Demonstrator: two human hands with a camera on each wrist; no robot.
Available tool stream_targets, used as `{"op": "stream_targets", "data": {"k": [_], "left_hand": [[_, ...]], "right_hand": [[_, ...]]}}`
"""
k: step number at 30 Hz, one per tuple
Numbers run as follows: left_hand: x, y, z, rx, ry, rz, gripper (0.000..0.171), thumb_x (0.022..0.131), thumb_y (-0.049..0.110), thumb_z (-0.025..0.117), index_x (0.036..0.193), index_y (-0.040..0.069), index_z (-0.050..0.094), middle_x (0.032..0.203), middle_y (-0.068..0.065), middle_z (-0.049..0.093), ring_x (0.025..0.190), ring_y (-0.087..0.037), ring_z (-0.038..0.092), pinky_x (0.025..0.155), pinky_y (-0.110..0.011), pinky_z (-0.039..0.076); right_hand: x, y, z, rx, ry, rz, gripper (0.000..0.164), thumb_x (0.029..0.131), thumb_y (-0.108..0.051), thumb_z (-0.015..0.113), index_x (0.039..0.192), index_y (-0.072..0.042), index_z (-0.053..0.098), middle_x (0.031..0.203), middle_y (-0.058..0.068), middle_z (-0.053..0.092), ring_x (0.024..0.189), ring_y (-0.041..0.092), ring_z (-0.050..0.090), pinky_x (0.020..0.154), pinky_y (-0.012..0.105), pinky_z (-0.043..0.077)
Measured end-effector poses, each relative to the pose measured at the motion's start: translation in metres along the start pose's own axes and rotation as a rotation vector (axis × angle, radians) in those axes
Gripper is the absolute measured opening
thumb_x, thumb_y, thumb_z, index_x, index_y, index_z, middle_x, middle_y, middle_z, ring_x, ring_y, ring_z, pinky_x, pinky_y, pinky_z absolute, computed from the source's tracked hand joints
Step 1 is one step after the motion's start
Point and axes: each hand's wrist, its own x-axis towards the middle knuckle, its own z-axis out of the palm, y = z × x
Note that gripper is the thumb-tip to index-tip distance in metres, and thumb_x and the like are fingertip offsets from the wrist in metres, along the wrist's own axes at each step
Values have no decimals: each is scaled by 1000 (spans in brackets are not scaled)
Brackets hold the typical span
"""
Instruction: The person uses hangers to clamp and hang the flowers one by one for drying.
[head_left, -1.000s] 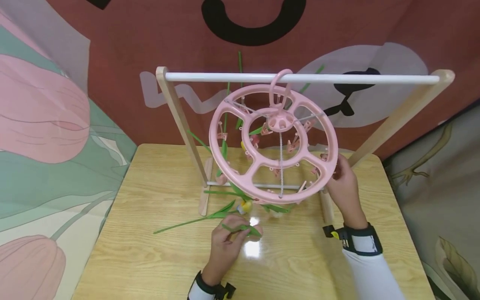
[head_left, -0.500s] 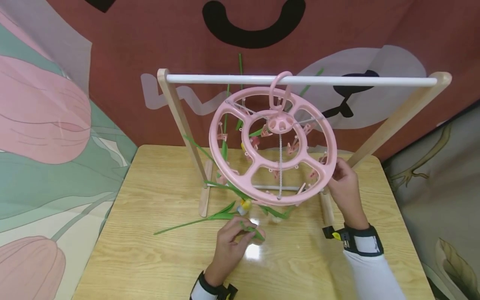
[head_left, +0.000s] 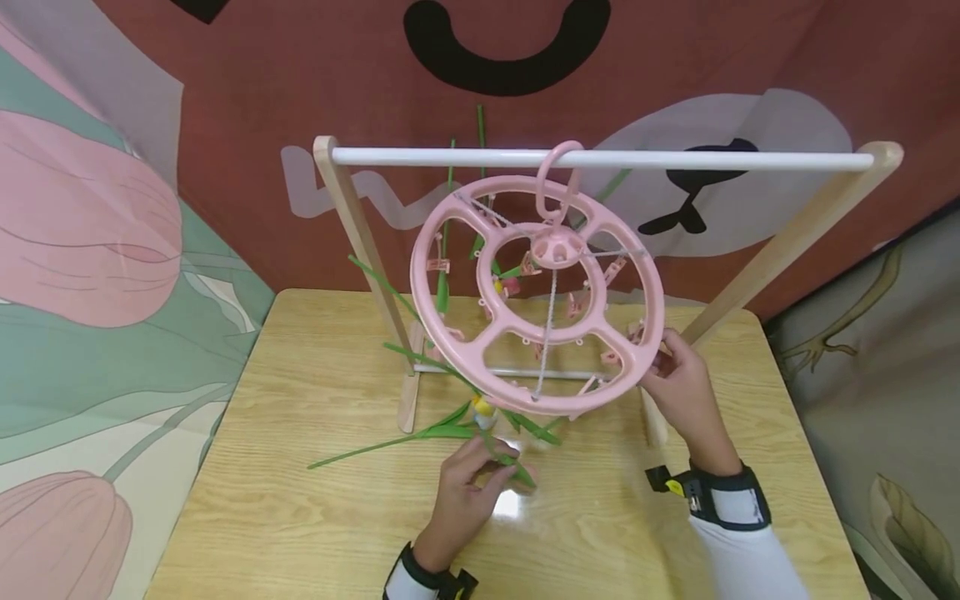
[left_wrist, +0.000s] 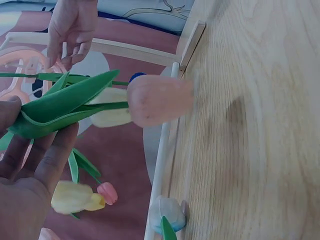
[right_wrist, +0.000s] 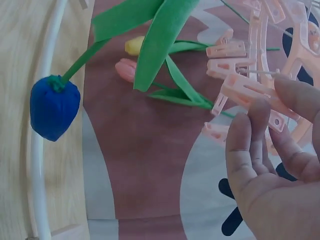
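Note:
My left hand [head_left: 467, 487] holds an artificial pink tulip [left_wrist: 157, 100] by its green stem and leaf, low over the table in front of the hanger. A round pink clip hanger [head_left: 491, 346] hangs by its hook from a white bar. My right hand [head_left: 684, 392] is at the hanger's right rim; in the right wrist view its thumb and fingers pinch a pink clothespin [right_wrist: 250, 92]. Several tulips hang from other clips, among them a blue tulip [right_wrist: 55, 107], a yellow tulip [right_wrist: 134, 46] and a small pink tulip [right_wrist: 126, 70].
The white bar [head_left: 450, 157] spans a wooden stand [head_left: 780, 250] on the table [head_left: 300, 517]. A loose tulip with a long green stem [head_left: 360, 450] lies left of my left hand. A printed cloth [head_left: 262, 75] hangs close behind the stand.
The hanger has swung slightly left with its hanging tulips, and my right hand has shifted left with it. My left hand has moved a little right and down, tulip still held.

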Motion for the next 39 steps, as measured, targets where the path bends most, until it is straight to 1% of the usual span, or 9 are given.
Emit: {"op": "stream_targets", "data": {"k": [4,9,14,19,23,26,30,35,39], "left_hand": [[2,5,1,20,-16,-4,24,84,-12,76,105,-1,71,101,-16,73,92,-25,73,78,-27,65],[2,5,3,24,-29,17,23,84,-10,77,105,-1,73,102,-15,76,94,-25,75,82,-27,65],[1,6,5,-67,-68,26,26,82,-15,76,106,-4,72,106,-19,76,99,-29,75,84,-33,65],[3,7,10,-112,-103,21,31,79,-19,75,106,-4,71,107,-21,75,100,-31,75,87,-35,65],[7,5,17,-171,-122,-2,28,82,-19,73,107,-7,69,111,-24,73,104,-36,73,86,-37,65],[12,5,24,-202,-126,-27,25,84,-17,72,107,-8,68,116,-25,72,110,-37,71,87,-38,64],[17,1,31,-197,-116,-39,26,86,-14,72,110,-7,67,120,-24,71,107,-33,73,84,-36,65],[23,-4,37,-170,-69,-73,30,86,-12,73,114,-6,66,110,-22,72,97,-33,75,80,-34,66],[27,-8,41,-158,-44,-115,27,87,-10,74,113,-6,67,106,-23,73,94,-34,76,79,-33,66]], "right_hand": [[-11,-5,3,-7,6,-22,42,91,9,71,129,11,55,116,-1,63,100,1,67,83,14,60],[-26,-11,7,-9,21,-45,41,88,13,73,125,8,58,116,-1,65,102,1,69,85,16,60],[-38,-14,12,-13,46,-78,43,84,15,75,124,5,62,118,3,68,104,5,70,85,17,61],[-46,-16,15,-1,48,-130,44,82,17,76,121,5,63,118,0,70,102,7,70,82,16,60],[-51,-18,20,-10,48,-194,46,77,21,78,117,4,65,114,3,72,95,7,69,79,15,60],[-55,-21,24,-36,40,-228,47,74,22,80,115,4,66,111,1,72,89,7,66,76,14,58],[-60,-24,29,-52,30,-231,47,72,21,82,112,3,66,101,-3,68,81,6,62,72,13,56],[-65,-28,34,-54,44,-245,45,67,24,83,104,5,66,82,4,63,76,5,59,69,12,54],[-68,-32,41,-56,56,-258,42,64,23,85,97,2,68,75,4,62,74,3,59,68,11,53]]}}
